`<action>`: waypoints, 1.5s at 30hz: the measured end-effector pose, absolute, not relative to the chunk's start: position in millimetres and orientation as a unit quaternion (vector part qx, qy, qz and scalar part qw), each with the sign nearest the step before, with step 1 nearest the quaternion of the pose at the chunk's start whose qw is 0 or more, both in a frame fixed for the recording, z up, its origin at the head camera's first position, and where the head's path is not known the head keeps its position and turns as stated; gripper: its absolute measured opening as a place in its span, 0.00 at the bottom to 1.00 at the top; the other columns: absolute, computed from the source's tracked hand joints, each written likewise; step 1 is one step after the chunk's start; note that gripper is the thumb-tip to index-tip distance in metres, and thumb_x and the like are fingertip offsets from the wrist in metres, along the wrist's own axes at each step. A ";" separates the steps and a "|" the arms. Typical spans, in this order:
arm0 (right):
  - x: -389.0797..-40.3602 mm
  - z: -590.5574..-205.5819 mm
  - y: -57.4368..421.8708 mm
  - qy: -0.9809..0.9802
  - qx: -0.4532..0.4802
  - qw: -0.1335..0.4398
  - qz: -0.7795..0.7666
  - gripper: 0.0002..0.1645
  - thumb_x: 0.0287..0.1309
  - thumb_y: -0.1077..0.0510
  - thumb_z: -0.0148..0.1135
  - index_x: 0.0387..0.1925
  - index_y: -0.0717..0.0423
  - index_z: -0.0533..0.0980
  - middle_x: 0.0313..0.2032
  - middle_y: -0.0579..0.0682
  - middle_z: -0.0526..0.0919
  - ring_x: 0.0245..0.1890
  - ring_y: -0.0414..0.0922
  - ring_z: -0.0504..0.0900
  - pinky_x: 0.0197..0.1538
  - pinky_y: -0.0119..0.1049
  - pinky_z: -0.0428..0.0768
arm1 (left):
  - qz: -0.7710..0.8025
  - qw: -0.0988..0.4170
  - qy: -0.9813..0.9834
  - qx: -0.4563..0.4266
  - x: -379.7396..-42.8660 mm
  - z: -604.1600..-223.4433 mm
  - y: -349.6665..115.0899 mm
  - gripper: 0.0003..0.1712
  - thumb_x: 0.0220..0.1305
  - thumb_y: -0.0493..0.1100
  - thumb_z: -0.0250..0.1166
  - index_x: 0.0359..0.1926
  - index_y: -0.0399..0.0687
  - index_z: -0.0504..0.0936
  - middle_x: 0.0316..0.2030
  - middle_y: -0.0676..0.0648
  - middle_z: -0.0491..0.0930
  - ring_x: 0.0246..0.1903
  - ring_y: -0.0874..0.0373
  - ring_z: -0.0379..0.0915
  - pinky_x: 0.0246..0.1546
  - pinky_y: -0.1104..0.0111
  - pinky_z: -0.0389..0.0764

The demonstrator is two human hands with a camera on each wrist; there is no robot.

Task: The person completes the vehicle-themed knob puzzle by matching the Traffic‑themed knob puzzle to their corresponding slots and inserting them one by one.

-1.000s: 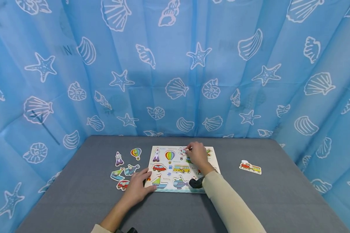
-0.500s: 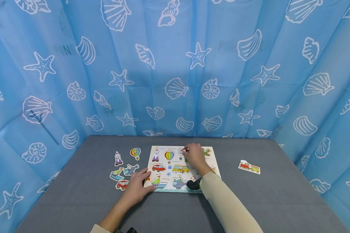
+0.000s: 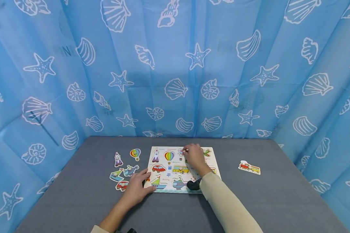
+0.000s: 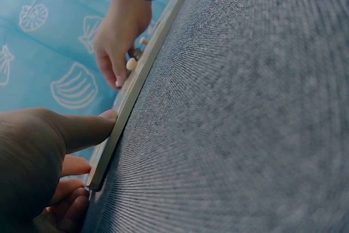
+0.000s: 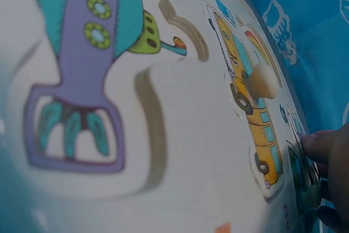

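Observation:
A wooden peg puzzle board (image 3: 169, 191) with vehicle pictures lies flat on the grey table. My left hand (image 3: 136, 187) rests at its near left corner, thumb along the front edge and fingers at the left edge. In the left wrist view, the thumb meets the rim of the board (image 4: 136, 88). Over the far middle of the board, my right hand (image 3: 194, 157) pinches a small puzzle piece (image 3: 181, 151), mostly covered by the fingers. A yellow bus piece (image 5: 267, 135) with a wooden knob (image 5: 264, 80) sits in its slot, close to the right fingertips.
Left of the board lie loose pieces: a rocket (image 3: 118, 160), a balloon (image 3: 135, 154), a sailboat (image 3: 116, 175), a blue aircraft-like piece (image 3: 131, 170) and a red car (image 3: 122, 185). A train piece (image 3: 249, 168) lies to the right. A blue shell-print curtain (image 3: 175, 106) hangs behind.
My right hand has shifted slightly left over the far part of the board, then stays nearly still. My left hand keeps its place at the corner.

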State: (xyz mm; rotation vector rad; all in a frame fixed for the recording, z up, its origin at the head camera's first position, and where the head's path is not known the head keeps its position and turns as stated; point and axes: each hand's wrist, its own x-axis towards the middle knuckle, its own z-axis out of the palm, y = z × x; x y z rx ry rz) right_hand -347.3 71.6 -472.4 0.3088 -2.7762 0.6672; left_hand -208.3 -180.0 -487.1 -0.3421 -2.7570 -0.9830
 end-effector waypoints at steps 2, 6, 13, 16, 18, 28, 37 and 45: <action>-346.6 -472.0 72.3 -0.957 0.108 0.137 0.233 0.06 0.61 0.58 0.65 0.39 0.52 0.84 0.43 0.51 0.82 0.44 0.51 0.74 0.48 0.49 0.71 | -0.333 0.100 -0.930 -0.117 -208.5 -488.0 -179.8 0.34 0.47 0.45 0.77 0.56 0.35 0.80 0.60 0.36 0.73 0.58 0.38 0.66 0.57 0.46 0.66; -345.8 -471.1 71.8 -0.955 0.103 0.134 0.243 0.07 0.62 0.58 0.64 0.39 0.52 0.85 0.44 0.51 0.83 0.45 0.50 0.74 0.49 0.48 0.71 | -0.334 0.095 -0.931 -0.112 -208.4 -487.9 -179.2 0.35 0.47 0.46 0.77 0.56 0.36 0.80 0.60 0.37 0.73 0.58 0.38 0.66 0.57 0.45 0.66; -347.3 -472.5 71.0 -0.954 0.105 0.139 0.245 0.06 0.61 0.57 0.65 0.38 0.52 0.85 0.44 0.51 0.82 0.45 0.51 0.74 0.49 0.48 0.71 | -0.334 0.087 -0.933 -0.105 -207.4 -485.3 -178.6 0.35 0.47 0.46 0.77 0.56 0.37 0.80 0.61 0.38 0.72 0.59 0.39 0.66 0.57 0.45 0.66; -347.7 -473.3 71.1 -0.955 0.107 0.141 0.237 0.06 0.61 0.57 0.65 0.37 0.52 0.85 0.45 0.52 0.82 0.46 0.51 0.74 0.48 0.48 0.71 | -0.332 0.086 -0.933 -0.105 -207.2 -485.2 -178.7 0.35 0.47 0.46 0.77 0.57 0.37 0.80 0.61 0.37 0.72 0.59 0.38 0.66 0.57 0.45 0.66; -348.1 -473.4 70.9 -0.957 0.104 0.138 0.232 0.06 0.61 0.57 0.65 0.37 0.51 0.85 0.46 0.52 0.81 0.46 0.51 0.74 0.49 0.48 0.71 | -0.333 0.085 -0.933 -0.104 -207.3 -485.2 -178.6 0.35 0.47 0.46 0.77 0.57 0.37 0.80 0.61 0.37 0.72 0.59 0.38 0.65 0.57 0.45 0.66; -345.5 -467.2 71.6 -0.964 0.124 0.103 0.213 0.11 0.59 0.56 0.67 0.43 0.51 0.84 0.43 0.51 0.80 0.44 0.51 0.73 0.48 0.49 0.71 | -0.336 0.090 -0.932 -0.100 -206.7 -486.2 -178.3 0.35 0.47 0.46 0.77 0.57 0.37 0.80 0.61 0.37 0.72 0.59 0.39 0.65 0.57 0.45 0.66; -331.7 -452.1 88.5 -0.952 0.150 0.061 0.259 0.20 0.58 0.59 0.67 0.52 0.58 0.80 0.52 0.57 0.80 0.58 0.58 0.73 0.64 0.55 0.63 | -0.331 0.083 -0.934 -0.104 -206.0 -484.1 -177.5 0.35 0.47 0.47 0.77 0.57 0.37 0.80 0.61 0.38 0.72 0.59 0.39 0.65 0.57 0.45 0.66; -318.2 -432.0 117.3 -0.943 0.155 0.046 0.292 0.19 0.61 0.57 0.65 0.52 0.61 0.79 0.55 0.59 0.78 0.61 0.61 0.70 0.61 0.58 0.65 | -0.334 0.087 -0.933 -0.099 -206.8 -484.0 -178.0 0.35 0.47 0.47 0.77 0.56 0.38 0.80 0.61 0.38 0.72 0.59 0.39 0.65 0.58 0.46 0.66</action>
